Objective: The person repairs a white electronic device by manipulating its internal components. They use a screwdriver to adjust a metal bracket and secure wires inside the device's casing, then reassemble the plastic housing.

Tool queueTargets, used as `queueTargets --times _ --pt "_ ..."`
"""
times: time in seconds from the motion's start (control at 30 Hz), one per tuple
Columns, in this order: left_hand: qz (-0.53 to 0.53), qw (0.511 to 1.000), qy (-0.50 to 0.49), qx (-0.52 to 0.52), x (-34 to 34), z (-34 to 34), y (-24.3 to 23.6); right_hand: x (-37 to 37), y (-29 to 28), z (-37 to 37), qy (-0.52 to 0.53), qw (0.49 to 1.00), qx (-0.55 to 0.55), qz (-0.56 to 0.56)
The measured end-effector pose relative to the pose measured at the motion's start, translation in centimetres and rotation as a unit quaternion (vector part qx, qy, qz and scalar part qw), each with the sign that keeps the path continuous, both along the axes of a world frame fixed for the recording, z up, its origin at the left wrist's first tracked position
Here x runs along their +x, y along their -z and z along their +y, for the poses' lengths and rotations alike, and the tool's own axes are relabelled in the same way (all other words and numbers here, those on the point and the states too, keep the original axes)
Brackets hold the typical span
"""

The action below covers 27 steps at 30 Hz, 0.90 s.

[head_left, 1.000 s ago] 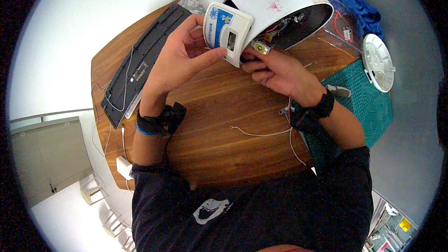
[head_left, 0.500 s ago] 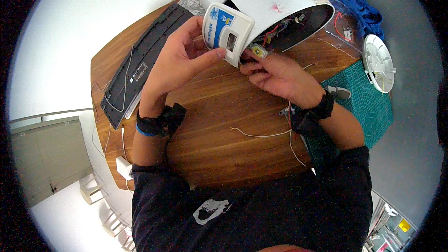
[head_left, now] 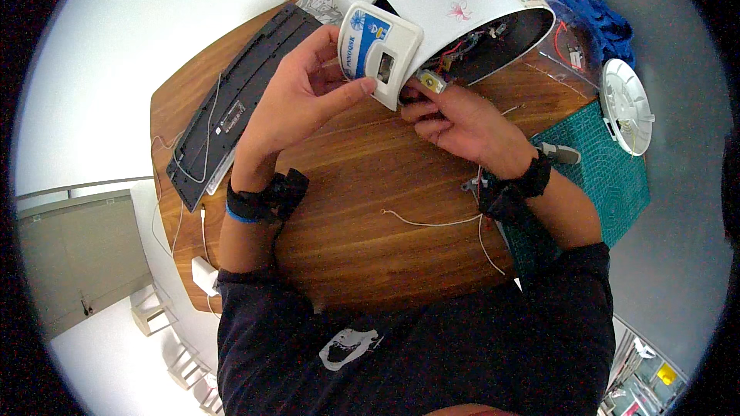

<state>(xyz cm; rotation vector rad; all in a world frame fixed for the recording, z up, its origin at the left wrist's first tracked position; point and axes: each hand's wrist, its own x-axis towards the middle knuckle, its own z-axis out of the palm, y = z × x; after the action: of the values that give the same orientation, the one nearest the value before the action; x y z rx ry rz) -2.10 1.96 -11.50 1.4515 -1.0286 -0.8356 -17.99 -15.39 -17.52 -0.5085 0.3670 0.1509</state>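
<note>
Table [head_left: 347, 177] was dark wood grain, rounded at the far-left corner. White cylindrical housing [head_left: 435, 11], pink flower print, lay on its side at the far edge, open end facing right and toward the near edge, wiring visible inside. Black keyboard [head_left: 231, 108] sat slantwise along the left edge, thin cable across it. Green cutting mat [head_left: 613, 177] was at the right edge, partly under the right forearm. Blue cloth [head_left: 609, 27] was bunched at the far-right corner, clear plastic bag [head_left: 578, 77] just beside it. Round white cover [head_left: 626, 104] was by the right edge, over the mat's far corner.

Left hand [head_left: 297, 104]: grip pinched on the white panel [head_left: 378, 50], thumb on its face near the window, fingers round its left side. Panel was tilted, in front of the housing's open rim, near the far edge. Right hand [head_left: 474, 127]: fingers curled at the panel's right side, tips partly hidden; couldn't tell what that grip had. White charger [head_left: 204, 276] sat at the near-left corner. Small yellow-faced part [head_left: 432, 82] was right at the right fingers. Thin white wire [head_left: 435, 223] lay mid-table, toward the near edge.
</note>
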Motion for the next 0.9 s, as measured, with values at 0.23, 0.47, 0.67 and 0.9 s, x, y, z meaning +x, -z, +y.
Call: queueTargets --times 0.23,0.47,0.67,0.9 --pt "-0.016 1.0 0.003 -0.006 -0.2 -0.2 -0.1 -0.1 2.4 -0.6 0.008 1.0 -0.029 -0.004" --pt "-0.028 1.0 0.003 -0.008 -0.1 -0.1 0.0 -0.2 0.3 0.3 0.012 1.0 0.017 -0.013" --pt "-0.016 1.0 -0.001 0.01 -0.1 -0.1 -0.4 -0.5 0.2 0.0 0.007 0.999 0.031 -0.022" --pt "-0.005 1.0 0.008 -0.014 -0.1 -0.1 0.1 -0.2 1.3 -0.1 0.019 1.0 0.011 -0.007"
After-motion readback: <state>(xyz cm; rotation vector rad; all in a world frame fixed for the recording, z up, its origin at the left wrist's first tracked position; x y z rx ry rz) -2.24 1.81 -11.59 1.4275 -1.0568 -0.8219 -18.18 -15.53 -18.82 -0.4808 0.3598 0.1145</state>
